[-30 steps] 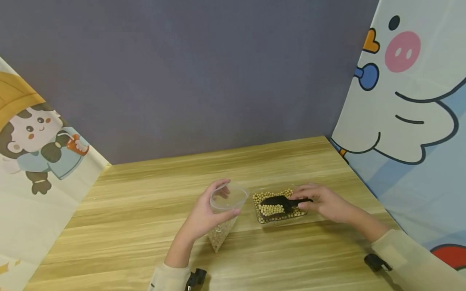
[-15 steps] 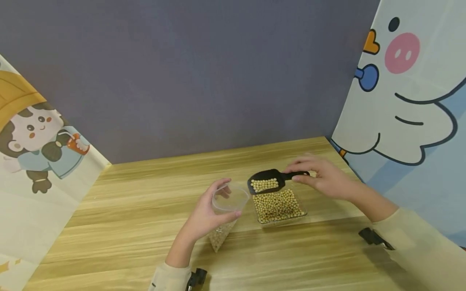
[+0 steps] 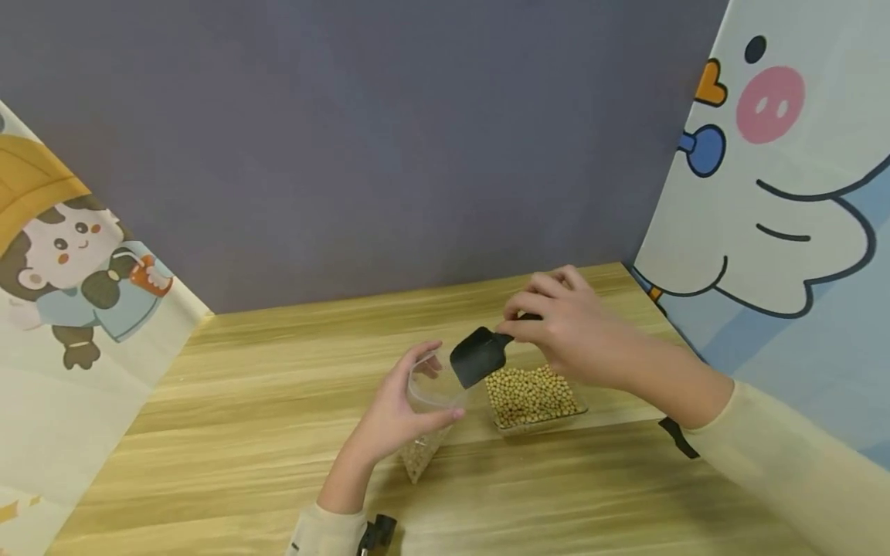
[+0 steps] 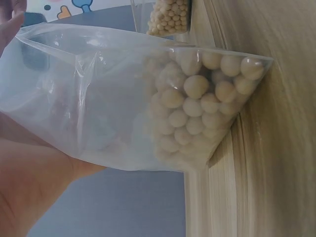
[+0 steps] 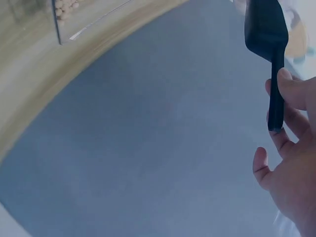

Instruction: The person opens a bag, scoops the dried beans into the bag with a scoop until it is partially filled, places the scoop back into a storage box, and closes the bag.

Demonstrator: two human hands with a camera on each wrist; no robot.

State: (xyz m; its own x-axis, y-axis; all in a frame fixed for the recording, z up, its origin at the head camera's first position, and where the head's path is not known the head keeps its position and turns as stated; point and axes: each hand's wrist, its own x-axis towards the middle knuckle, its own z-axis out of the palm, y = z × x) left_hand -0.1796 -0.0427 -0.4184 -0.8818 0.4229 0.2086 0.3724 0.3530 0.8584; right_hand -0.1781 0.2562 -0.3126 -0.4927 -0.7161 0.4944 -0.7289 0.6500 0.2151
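My left hand (image 3: pixel 389 417) holds a clear plastic bag (image 3: pixel 433 386) by its mouth, thumb and fingers curved round the opening. In the left wrist view, pale round beans (image 4: pixel 192 106) fill the bag's lower end, which reaches the wooden table. My right hand (image 3: pixel 566 324) pinches the handle of a black scoop (image 3: pixel 478 357), also seen in the right wrist view as a dark scoop (image 5: pixel 266 27). Its blade tilts down at the right side of the bag's mouth; I see no beans on the blade in the head view. Below the right hand stands a clear container (image 3: pixel 531 426) full of yellowish beans (image 3: pixel 531 398).
The wooden table (image 3: pixel 278 386) spreads around both hands. A grey panel (image 3: pixel 417 154) rises behind it. Printed cartoon panels stand at the left (image 3: pixel 76 255) and right (image 3: pixel 772 193). The bean container sits close to the bag's right side.
The right hand has lifted the scoop with beans out of the container, carried it left to the bag's mouth and tipped it. The left hand with the bag stays almost in place.
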